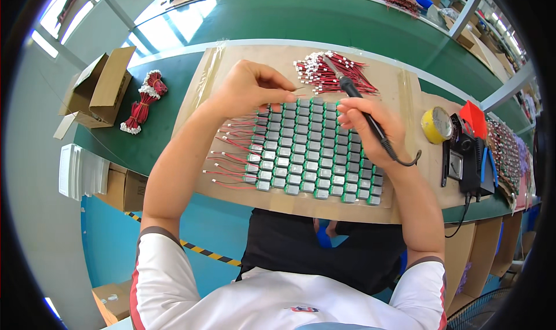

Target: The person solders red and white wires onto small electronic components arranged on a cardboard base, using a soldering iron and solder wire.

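Note:
My right hand [376,130] grips a black soldering iron [364,104]. The iron's tip points up and away, over a pile of red and black cables with white connectors [327,72]. Thumb and fingers of my left hand [258,87] are pinched on a thin wire [299,89], perhaps solder, at the far edge of the battery array. Under both hands lie rows of small grey battery cells with green boards [313,155]. Along the left column, red and black leads [231,162] stick out to the left.
Cardboard sheet [229,198] covers the green bench. At left stand an open carton [110,92] and bundled cables [139,107]. To the right are yellow tape [436,125], a black soldering station [478,165], a red tray [474,119] and blue-handled pliers [489,165].

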`<act>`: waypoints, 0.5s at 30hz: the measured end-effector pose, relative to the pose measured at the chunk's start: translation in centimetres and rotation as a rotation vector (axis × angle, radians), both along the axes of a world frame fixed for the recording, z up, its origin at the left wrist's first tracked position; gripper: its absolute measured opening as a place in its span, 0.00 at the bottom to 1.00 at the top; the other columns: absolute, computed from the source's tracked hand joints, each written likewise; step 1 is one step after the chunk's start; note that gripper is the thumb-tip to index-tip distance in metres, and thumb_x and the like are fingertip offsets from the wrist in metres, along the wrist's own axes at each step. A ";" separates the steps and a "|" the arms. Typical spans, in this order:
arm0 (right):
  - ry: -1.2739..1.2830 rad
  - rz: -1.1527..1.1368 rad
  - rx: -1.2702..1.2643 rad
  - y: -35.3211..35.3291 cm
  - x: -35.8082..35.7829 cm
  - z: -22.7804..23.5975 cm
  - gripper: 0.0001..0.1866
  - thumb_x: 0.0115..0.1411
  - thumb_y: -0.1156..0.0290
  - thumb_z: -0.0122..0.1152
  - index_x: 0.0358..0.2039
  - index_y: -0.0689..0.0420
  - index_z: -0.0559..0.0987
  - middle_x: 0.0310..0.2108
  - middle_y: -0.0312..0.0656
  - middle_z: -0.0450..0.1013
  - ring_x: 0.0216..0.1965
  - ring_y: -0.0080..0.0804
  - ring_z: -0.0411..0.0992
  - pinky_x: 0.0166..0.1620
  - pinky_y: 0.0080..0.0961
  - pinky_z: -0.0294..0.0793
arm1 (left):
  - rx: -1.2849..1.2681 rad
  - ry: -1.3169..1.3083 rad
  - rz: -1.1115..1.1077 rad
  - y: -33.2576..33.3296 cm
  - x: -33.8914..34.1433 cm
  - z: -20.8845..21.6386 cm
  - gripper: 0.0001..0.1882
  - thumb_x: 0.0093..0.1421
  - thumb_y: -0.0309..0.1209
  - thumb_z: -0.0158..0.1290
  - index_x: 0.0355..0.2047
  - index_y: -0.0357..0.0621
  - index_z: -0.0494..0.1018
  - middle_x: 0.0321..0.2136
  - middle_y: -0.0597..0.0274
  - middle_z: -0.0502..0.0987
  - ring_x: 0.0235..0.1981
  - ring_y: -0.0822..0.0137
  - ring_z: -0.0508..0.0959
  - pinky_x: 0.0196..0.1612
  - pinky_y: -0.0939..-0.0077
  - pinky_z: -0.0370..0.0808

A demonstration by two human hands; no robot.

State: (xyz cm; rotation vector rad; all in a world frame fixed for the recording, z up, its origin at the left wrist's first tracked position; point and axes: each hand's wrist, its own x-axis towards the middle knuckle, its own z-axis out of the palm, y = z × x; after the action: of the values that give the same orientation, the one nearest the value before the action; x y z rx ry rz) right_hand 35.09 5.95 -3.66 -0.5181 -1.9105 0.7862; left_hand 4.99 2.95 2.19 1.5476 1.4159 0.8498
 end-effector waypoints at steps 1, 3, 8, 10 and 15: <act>0.024 0.031 -0.013 0.1 0.0 0.0 0.15 0.72 0.76 0.67 0.58 0.60 0.85 0.38 0.42 0.85 0.34 0.27 0.84 0.40 0.24 0.84 | -0.005 -0.010 0.034 0.0 -0.7 -0.3 0.07 0.64 0.27 0.70 0.39 0.37 0.88 0.27 0.64 0.85 0.26 0.76 0.83 0.26 0.82 0.74; 0.029 0.027 -0.012 0.2 0.0 -0.1 0.17 0.72 0.76 0.67 0.60 0.61 0.84 0.40 0.43 0.85 0.35 0.28 0.84 0.40 0.24 0.85 | -0.008 -0.016 0.058 0.1 -1.9 -0.9 0.07 0.65 0.29 0.70 0.39 0.37 0.87 0.28 0.65 0.86 0.27 0.78 0.83 0.26 0.82 0.74; 0.003 0.026 -0.012 0.8 0.1 -0.6 0.20 0.73 0.76 0.66 0.64 0.64 0.80 0.43 0.46 0.85 0.38 0.28 0.84 0.42 0.25 0.85 | 0.038 -0.138 0.091 0.4 -3.7 -3.1 0.08 0.67 0.32 0.69 0.39 0.39 0.85 0.28 0.67 0.85 0.28 0.80 0.81 0.28 0.83 0.73; 0.002 0.051 -0.023 0.9 0.1 -0.8 0.22 0.74 0.74 0.66 0.66 0.66 0.79 0.43 0.47 0.85 0.38 0.29 0.84 0.43 0.25 0.85 | 0.027 -0.080 0.102 0.2 -4.4 -3.6 0.08 0.68 0.32 0.68 0.39 0.39 0.84 0.29 0.67 0.85 0.28 0.80 0.80 0.30 0.83 0.73; -0.021 0.074 0.146 1.5 -0.3 -0.9 0.25 0.72 0.68 0.70 0.65 0.66 0.80 0.44 0.49 0.85 0.38 0.31 0.84 0.43 0.28 0.84 | 0.027 -0.080 0.089 0.1 -4.8 -4.5 0.06 0.67 0.29 0.68 0.38 0.39 0.84 0.27 0.69 0.84 0.28 0.82 0.79 0.29 0.86 0.71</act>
State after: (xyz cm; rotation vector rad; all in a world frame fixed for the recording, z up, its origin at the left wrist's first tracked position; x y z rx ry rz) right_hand 34.81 7.45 -4.58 -0.3688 -1.9983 0.6849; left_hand 0.16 3.04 -2.34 1.4624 1.4292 0.9775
